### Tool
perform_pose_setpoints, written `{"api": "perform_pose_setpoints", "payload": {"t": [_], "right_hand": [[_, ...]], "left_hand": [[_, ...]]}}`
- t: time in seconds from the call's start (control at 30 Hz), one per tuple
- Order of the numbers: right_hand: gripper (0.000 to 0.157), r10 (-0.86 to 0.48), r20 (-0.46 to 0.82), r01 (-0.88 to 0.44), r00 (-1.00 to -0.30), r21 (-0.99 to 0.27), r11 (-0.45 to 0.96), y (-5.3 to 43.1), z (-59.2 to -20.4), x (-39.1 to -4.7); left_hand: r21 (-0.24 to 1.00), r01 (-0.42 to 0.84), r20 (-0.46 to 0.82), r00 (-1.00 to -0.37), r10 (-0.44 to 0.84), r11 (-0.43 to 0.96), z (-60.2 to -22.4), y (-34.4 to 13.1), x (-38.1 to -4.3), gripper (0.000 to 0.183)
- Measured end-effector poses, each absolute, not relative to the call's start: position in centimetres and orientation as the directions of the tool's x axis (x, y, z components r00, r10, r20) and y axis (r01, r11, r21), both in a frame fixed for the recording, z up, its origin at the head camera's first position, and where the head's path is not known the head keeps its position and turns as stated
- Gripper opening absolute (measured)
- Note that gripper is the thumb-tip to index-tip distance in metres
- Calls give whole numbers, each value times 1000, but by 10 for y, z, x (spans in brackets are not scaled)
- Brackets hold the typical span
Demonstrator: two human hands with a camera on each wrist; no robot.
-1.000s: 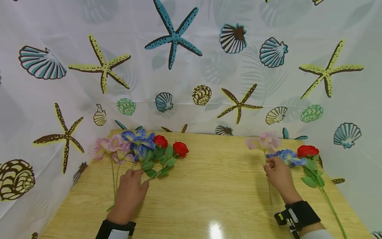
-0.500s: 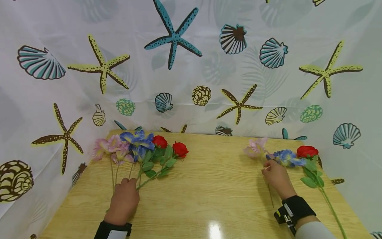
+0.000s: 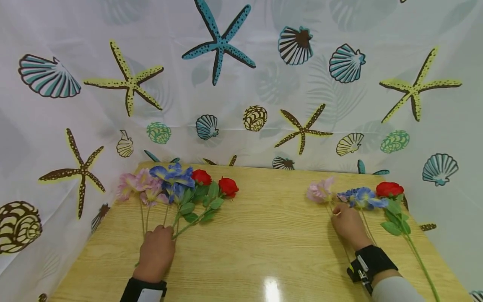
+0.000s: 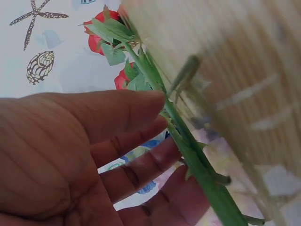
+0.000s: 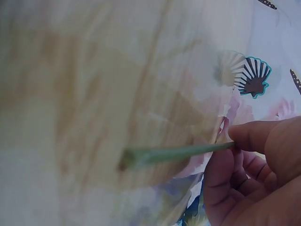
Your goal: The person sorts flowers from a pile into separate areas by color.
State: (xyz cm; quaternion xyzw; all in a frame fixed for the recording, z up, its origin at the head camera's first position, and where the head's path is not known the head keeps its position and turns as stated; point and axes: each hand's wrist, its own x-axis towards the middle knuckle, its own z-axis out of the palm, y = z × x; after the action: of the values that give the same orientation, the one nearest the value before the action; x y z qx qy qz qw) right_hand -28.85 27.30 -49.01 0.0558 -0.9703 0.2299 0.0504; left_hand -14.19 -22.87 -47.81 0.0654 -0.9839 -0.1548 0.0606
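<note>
At the left, my left hand (image 3: pixel 156 253) holds the lower stems of two red roses (image 3: pixel 228 187). In the left wrist view the thumb and fingers lie along the green rose stems (image 4: pixel 188 155). Blue flowers (image 3: pixel 173 180) and several pink flowers (image 3: pixel 145 188) lie beside the roses. Over on the right, my right hand (image 3: pixel 349 224) pinches the stem of a pink flower (image 3: pixel 320 191), its head pointing to the far left. The right wrist view shows this green stem (image 5: pixel 178 154) between thumb and forefinger. A blue flower (image 3: pixel 364 198) lies just beyond that hand.
A single red rose (image 3: pixel 389 189) with a long stem lies along the right side of the wooden table (image 3: pixel 264 226). A white curtain (image 3: pixel 234 96) printed with starfish and shells hangs behind the table and along its sides.
My left hand has drawn back toward the near edge, down the rose stems. My right hand has shifted slightly left and nearer, and the pink flower it holds has moved left and lower.
</note>
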Motion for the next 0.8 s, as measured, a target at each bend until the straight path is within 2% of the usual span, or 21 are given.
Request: {"api": "perform_pose_setpoints", "payload": {"t": [0.2, 0.43, 0.7, 0.8], "right_hand": [[20, -93, 96, -125, -991, -437, 891, 274, -491, -287], [62, -37, -46, -9, -998, -491, 871, 272, -481, -283], [68, -83, 117, -132, -990, -513, 848, 273, -462, -274], [72, -113, 149, -173, -982, -495, 851, 276, -456, -272]], "left_hand": [[300, -104, 138, -979, -151, 948, -484, -229, -143, 6], [282, -110, 162, -974, -160, 953, -485, -228, -143, 6], [254, -96, 156, -978, -139, 962, -483, -229, -142, 5], [246, -96, 164, -977, -139, 965, -482, -229, -143, 11]]}}
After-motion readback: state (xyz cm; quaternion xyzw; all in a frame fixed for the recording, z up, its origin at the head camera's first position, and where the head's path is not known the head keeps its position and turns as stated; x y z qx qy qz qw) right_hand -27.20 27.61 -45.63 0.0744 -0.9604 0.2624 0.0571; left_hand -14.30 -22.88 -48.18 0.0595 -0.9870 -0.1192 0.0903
